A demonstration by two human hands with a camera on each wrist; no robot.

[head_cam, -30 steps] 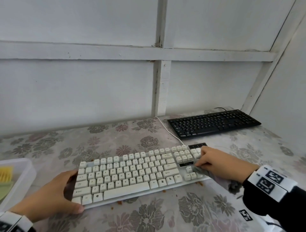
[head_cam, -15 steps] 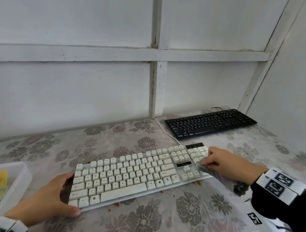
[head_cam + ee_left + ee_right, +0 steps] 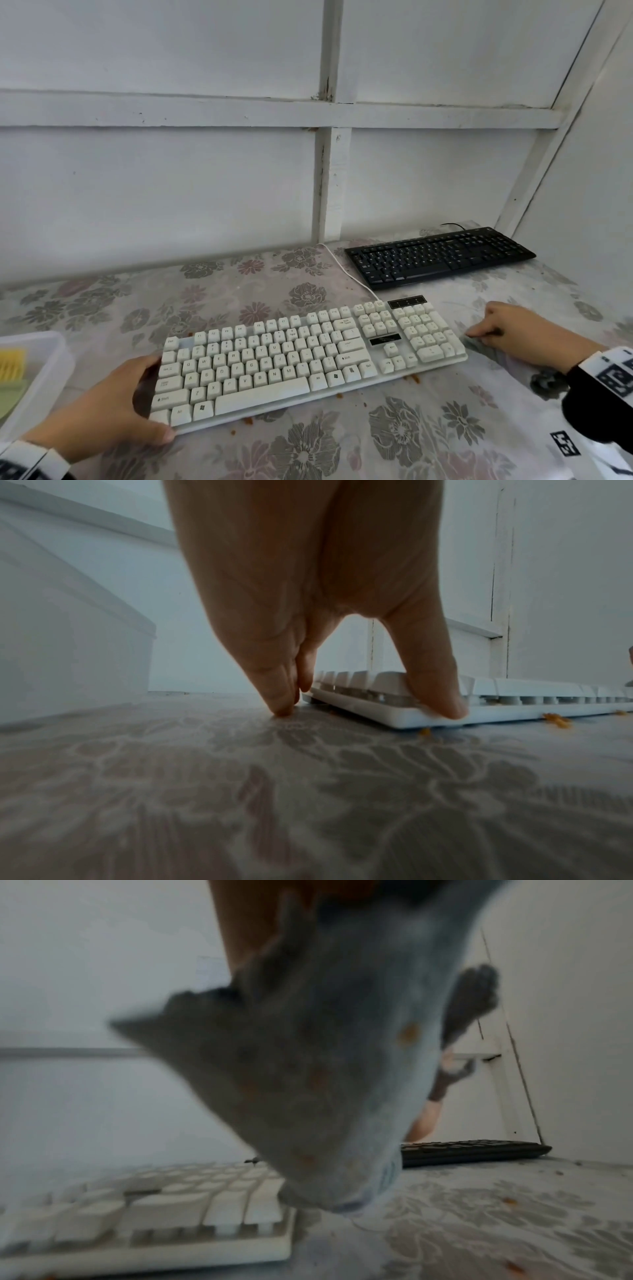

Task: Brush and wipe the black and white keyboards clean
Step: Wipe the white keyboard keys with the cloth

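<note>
The white keyboard (image 3: 308, 356) lies across the near middle of the floral table. My left hand (image 3: 113, 407) grips its left end, with the thumb (image 3: 441, 702) on the front edge and the fingertips (image 3: 281, 699) down on the table by the side. My right hand (image 3: 507, 334) rests just off the keyboard's right end and pinches a grey cloth (image 3: 308, 1083) with orange stains. Most of the cloth (image 3: 486, 347) is hidden under that hand in the head view. The black keyboard (image 3: 438, 255) sits at the back right by the wall.
A clear plastic box (image 3: 37, 373) at the left edge holds a yellow brush (image 3: 12, 365). Orange crumbs (image 3: 412, 378) lie along the white keyboard's front edge. Its white cable (image 3: 346, 270) runs back to the wall. White walls close the back and right.
My right hand has slid the cloth rightwards off the number pad onto the table beside the keyboard. The left hand has kept its hold on the left end.
</note>
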